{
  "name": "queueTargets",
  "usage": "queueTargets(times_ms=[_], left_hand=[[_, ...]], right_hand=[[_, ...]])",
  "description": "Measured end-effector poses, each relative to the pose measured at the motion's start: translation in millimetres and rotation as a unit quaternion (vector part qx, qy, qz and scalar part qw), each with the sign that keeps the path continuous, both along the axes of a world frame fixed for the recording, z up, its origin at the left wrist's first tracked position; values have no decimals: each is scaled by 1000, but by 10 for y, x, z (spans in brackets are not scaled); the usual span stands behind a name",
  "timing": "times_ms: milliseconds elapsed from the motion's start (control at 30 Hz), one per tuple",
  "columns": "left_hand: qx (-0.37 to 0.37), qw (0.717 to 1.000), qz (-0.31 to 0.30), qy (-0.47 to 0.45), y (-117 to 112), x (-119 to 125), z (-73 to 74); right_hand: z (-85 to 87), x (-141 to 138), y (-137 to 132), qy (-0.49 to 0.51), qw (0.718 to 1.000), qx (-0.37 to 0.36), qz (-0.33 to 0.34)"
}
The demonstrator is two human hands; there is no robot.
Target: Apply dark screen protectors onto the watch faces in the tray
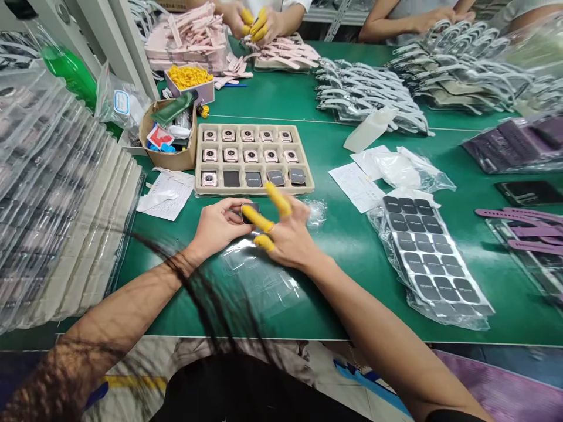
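My left hand (217,225) grips a small square watch case (250,211) just above the green table. My right hand (285,234), with yellow finger cots on several fingers, touches the case's face with one cot while the other fingers spread. Clear plastic film pieces (246,264) lie under both hands. A beige tray (254,186) just beyond holds rows of pink watch cases and several dark-faced ones in its near row.
Stacked bagged goods (53,193) crowd the left. A cardboard box (169,138) of oddments sits behind the tray. A bagged sheet of dark screen films (433,258) lies right, with papers (358,184) and purple straps (523,225). Other people's hands (257,20) work at the far edge.
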State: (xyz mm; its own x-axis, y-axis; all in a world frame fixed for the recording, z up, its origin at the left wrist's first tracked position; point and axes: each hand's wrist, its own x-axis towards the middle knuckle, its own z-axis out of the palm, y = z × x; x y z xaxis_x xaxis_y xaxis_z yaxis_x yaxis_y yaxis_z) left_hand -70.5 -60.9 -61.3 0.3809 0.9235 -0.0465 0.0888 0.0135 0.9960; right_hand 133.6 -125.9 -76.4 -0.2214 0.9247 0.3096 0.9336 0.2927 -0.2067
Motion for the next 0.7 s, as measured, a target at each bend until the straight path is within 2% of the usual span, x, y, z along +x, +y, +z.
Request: queueTargets(times_ms=[67, 167, 200, 267, 333, 400, 467, 533, 700], left_hand=[[-12, 1000, 3, -10, -17, -3, -7], [-3, 1000, 9, -21, -41, -48, 34], [22, 1000, 13, -8, -27, -79, 70], [118, 990, 33, 62, 71, -157, 174], [235, 954, 63, 174, 274, -224, 305], [297, 908, 70, 287, 539, -245, 431], [278, 883, 36, 376, 777, -222, 534], [247, 864, -1, 439, 911, -198, 623], [278, 796, -39, 537, 878, -354, 887]], right_hand=[[14, -24, 10, -5, 1000, -1, -10], [25, -23, 61, 48, 993, 43, -101], [27, -22, 78, 73, 990, 55, -107], [31, -34, 106, 106, 992, 50, -54], [31, -65, 126, 103, 994, 9, 39], [28, -96, 143, 85, 991, -34, 100], [23, -111, 153, 77, 990, -51, 108], [20, -111, 158, 77, 991, -50, 100], [35, -102, 194, 83, 988, -76, 102]])
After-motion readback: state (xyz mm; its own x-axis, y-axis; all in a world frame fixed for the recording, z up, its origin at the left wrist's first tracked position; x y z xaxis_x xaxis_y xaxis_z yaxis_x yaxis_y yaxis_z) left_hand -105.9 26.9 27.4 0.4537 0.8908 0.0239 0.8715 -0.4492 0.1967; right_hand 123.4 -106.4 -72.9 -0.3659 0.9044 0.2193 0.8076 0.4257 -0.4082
